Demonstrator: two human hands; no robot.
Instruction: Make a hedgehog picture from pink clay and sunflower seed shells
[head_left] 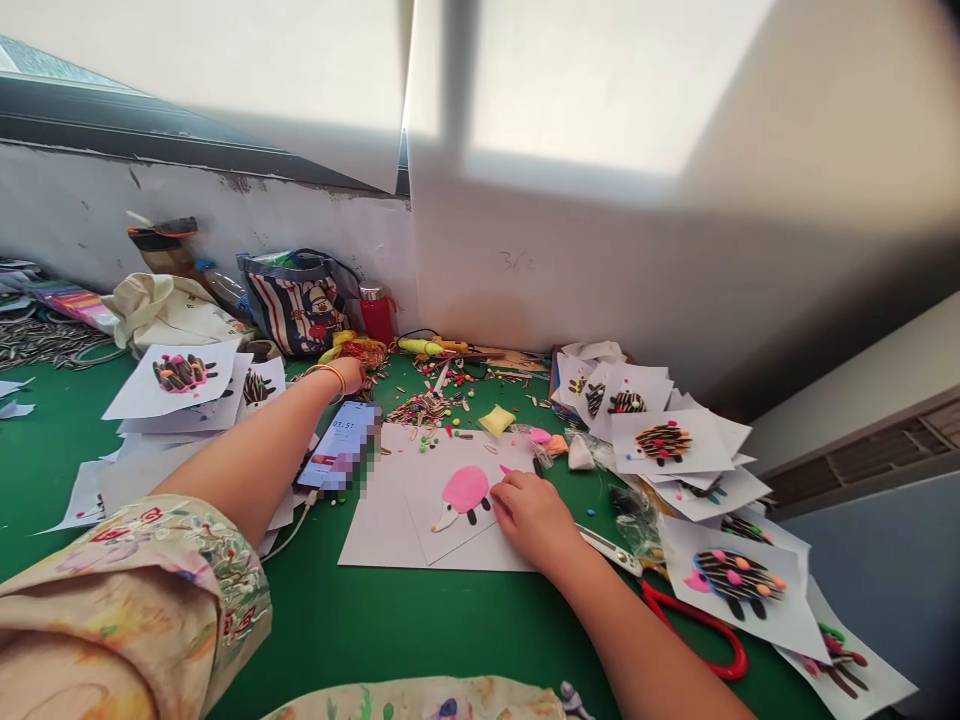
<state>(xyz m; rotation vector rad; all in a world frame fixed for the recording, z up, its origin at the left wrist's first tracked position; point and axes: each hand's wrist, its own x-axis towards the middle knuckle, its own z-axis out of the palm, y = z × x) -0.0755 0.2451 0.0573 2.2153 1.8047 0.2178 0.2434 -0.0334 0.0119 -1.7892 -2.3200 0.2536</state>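
My left hand (352, 376) reaches to the far side of the green table, at a pile of sunflower seeds beside a yellow and orange bag (360, 348). Its fingers are mostly hidden. My right hand (529, 512) rests on the white paper with its fingers curled, and a bit of pink clay (505, 469) pokes out at them. By its fingertips lies a white card (442, 540) with a pink clay hedgehog body (466, 489), dark clay feet and a drawn snout. A larger white sheet (375, 530) is underneath.
A phone (339, 445) on a cable lies left of the sheet. Finished hedgehog cards (171, 372) are stacked left, more cards (671, 442) right. Red-handled scissors (697, 625) lie by my right forearm. Clay packets (497, 420), a striped bag (296, 310) and a red bottle (376, 315) stand behind.
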